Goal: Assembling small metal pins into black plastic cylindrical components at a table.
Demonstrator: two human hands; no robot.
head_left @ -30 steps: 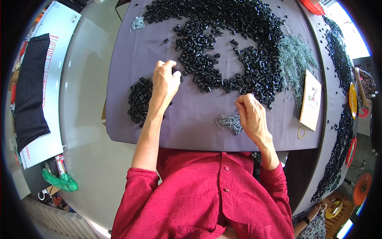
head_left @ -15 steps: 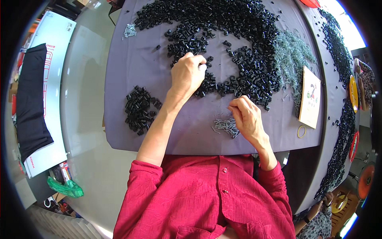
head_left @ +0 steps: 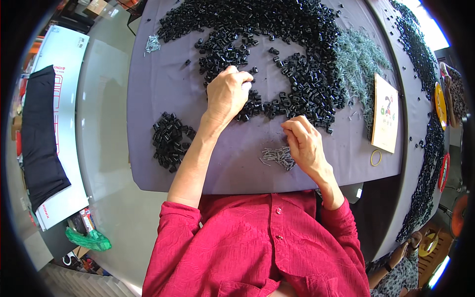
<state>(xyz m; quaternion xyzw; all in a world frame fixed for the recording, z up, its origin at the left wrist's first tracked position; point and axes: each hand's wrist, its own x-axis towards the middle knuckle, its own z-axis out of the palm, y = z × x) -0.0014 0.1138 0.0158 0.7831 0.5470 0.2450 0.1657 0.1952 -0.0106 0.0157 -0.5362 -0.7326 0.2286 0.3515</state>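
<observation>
My left hand point(head_left: 226, 96) is over the near edge of a big heap of small black plastic pieces point(head_left: 302, 42), its fingers curled in and pressed together. What it pinches, if anything, is hidden by the hand. Lower right of it, my right hand point(head_left: 306, 146) has thumb and forefinger pinched; anything between them is too small to make out. Just beside that hand lies a small pile of grey screws point(head_left: 278, 157). Left of my left forearm sits a separate small pile of black pieces point(head_left: 169, 141).
A wide spread of silvery screws point(head_left: 361, 62) lies right of the heap, with a cream booklet point(head_left: 386, 114) and a yellow rubber band point(head_left: 376, 158) near it. Few screws point(head_left: 152, 44) lie far left. At right, another table carries black pieces point(head_left: 426, 168); a person's arm point(head_left: 396, 257) shows there.
The whole view has shifted slightly. Against the table, my left hand has moved only a little beside the black heap; my right hand stays pinched near the small screw pile.
</observation>
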